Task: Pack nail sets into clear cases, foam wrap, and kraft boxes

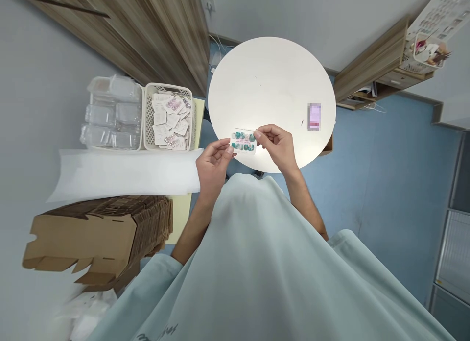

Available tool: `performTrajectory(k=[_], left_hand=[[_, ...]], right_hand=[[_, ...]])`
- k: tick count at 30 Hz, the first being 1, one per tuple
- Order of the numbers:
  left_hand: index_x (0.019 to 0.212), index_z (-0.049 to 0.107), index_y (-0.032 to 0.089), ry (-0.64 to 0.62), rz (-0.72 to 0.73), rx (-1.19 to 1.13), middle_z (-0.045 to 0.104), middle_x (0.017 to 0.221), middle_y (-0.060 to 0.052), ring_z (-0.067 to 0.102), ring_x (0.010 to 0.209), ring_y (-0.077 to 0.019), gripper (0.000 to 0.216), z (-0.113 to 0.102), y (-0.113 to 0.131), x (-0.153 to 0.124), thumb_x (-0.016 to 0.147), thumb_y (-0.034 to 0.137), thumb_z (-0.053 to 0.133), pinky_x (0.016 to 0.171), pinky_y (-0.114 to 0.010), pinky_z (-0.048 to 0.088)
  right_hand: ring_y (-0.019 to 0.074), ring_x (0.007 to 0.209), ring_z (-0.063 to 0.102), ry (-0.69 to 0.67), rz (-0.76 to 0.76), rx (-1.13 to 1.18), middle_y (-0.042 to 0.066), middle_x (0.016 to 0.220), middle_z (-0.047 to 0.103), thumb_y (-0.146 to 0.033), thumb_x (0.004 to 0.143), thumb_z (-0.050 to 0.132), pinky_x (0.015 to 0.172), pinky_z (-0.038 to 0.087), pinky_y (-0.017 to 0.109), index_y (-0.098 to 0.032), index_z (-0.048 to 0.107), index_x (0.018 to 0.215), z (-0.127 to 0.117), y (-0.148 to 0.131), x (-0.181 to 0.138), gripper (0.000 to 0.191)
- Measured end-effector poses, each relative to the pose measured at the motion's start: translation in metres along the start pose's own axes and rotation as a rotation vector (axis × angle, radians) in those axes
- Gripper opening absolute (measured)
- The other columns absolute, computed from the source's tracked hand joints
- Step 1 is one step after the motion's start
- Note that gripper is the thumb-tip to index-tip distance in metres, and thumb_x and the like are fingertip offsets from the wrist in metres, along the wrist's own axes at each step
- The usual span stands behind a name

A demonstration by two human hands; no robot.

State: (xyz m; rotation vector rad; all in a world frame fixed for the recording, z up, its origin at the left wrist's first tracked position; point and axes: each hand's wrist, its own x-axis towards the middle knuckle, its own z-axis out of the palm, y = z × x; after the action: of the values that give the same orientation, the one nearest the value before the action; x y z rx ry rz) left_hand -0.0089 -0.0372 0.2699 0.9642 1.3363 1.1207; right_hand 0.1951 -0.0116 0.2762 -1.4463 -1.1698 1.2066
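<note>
Between my two hands is a small card of press-on nails (244, 142), with two rows of teal, white and patterned pieces and pink print across the middle. My left hand (213, 165) pinches its left edge between thumb and fingers. At the upper right corner, my right hand (277, 146) grips it the same way. The card is held over the near edge of a round white table (271, 81). On that table's right side lies a flat pink-purple rectangle (314, 117), its details blurred out.
To the left, one white basket (148, 120) holds many small cards, and another (141, 135) holds clear plastic boxes. White sheeting (128, 172) and folded cardboard boxes (84, 235) lie nearer me. A wooden cabinet (374, 57) stands at right, bearing a basket (428, 54) of mixed items.
</note>
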Motion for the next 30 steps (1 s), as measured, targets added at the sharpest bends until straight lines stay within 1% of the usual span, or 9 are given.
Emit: performTrajectory(k=[3,7,9,12,15,19,22,25,30], left_hand=[[0.119,0.081,0.024,-0.022,-0.027,-0.036,0.083,0.113,-0.008,0.081,0.101,-0.0231,0.047,-0.005,0.001,0.001,0.092,0.061,0.094,0.094,-0.039,0.068],[0.117,0.08,0.023,-0.076,-0.103,-0.162,0.082,0.108,-0.007,0.08,0.095,-0.0193,0.049,-0.014,-0.003,0.003,0.088,0.056,0.1,0.093,-0.035,0.066],[0.115,0.08,0.023,-0.141,-0.184,-0.253,0.083,0.107,-0.006,0.08,0.093,-0.0183,0.049,-0.02,-0.004,0.005,0.085,0.054,0.103,0.093,-0.033,0.065],[0.114,0.081,0.023,-0.304,-0.333,-0.394,0.085,0.112,-0.007,0.081,0.095,-0.019,0.05,-0.027,-0.002,0.008,0.082,0.053,0.106,0.092,-0.033,0.066],[0.122,0.083,0.022,-0.463,-0.414,-0.481,0.086,0.13,-0.012,0.084,0.111,-0.0263,0.057,-0.027,0.002,0.008,0.083,0.057,0.105,0.094,-0.035,0.067],[0.134,0.083,0.022,-0.591,-0.441,-0.547,0.082,0.144,-0.016,0.08,0.135,-0.0401,0.07,-0.022,0.005,0.004,0.084,0.066,0.101,0.108,-0.046,0.066],[0.138,0.082,0.023,-0.617,-0.434,-0.552,0.082,0.147,-0.016,0.079,0.138,-0.0423,0.074,-0.021,0.004,0.0,0.083,0.07,0.1,0.115,-0.05,0.064],[0.138,0.081,0.022,-0.612,-0.411,-0.524,0.081,0.149,-0.018,0.081,0.134,-0.0414,0.076,-0.022,0.005,-0.001,0.083,0.072,0.099,0.112,-0.049,0.066],[0.139,0.081,0.022,-0.548,-0.341,-0.437,0.079,0.151,-0.018,0.081,0.134,-0.0386,0.075,-0.024,0.006,0.001,0.084,0.069,0.099,0.107,-0.045,0.067]], right_hand=[[0.0206,0.09,0.074,-0.014,0.008,0.007,0.004,0.097,0.079,-0.086,0.093,0.08,0.081,0.064,0.036,-0.026,0.079,0.1,0.003,-0.001,-0.001,0.061],[0.0197,0.088,0.072,-0.018,0.019,0.059,0.003,0.094,0.077,-0.086,0.089,0.085,0.08,0.063,0.036,-0.025,0.079,0.098,0.006,-0.005,-0.003,0.062],[0.0191,0.088,0.071,-0.024,0.035,0.095,0.002,0.093,0.076,-0.086,0.087,0.087,0.08,0.062,0.035,-0.025,0.078,0.096,0.007,-0.008,-0.004,0.062],[0.0181,0.088,0.068,-0.041,0.058,0.167,0.001,0.092,0.075,-0.082,0.085,0.092,0.081,0.061,0.033,-0.025,0.078,0.094,0.006,-0.009,-0.007,0.059],[0.0182,0.09,0.068,-0.061,0.077,0.238,0.001,0.093,0.074,-0.08,0.084,0.094,0.085,0.061,0.034,-0.026,0.078,0.094,0.006,-0.007,-0.009,0.057],[0.0197,0.093,0.07,-0.092,0.1,0.286,0.001,0.093,0.075,-0.08,0.085,0.094,0.088,0.063,0.035,-0.026,0.079,0.095,0.008,-0.005,-0.012,0.057],[0.0197,0.094,0.072,-0.11,0.083,0.294,0.001,0.094,0.076,-0.077,0.087,0.093,0.09,0.064,0.036,-0.026,0.079,0.095,0.009,-0.005,-0.014,0.054],[0.0206,0.098,0.074,-0.102,0.06,0.253,0.002,0.098,0.078,-0.076,0.09,0.091,0.094,0.065,0.037,-0.026,0.08,0.098,0.01,-0.007,-0.015,0.052],[0.024,0.113,0.076,0.003,0.004,0.117,0.004,0.113,0.081,-0.078,0.093,0.087,0.101,0.065,0.04,-0.028,0.082,0.109,0.014,-0.013,-0.017,0.053]])
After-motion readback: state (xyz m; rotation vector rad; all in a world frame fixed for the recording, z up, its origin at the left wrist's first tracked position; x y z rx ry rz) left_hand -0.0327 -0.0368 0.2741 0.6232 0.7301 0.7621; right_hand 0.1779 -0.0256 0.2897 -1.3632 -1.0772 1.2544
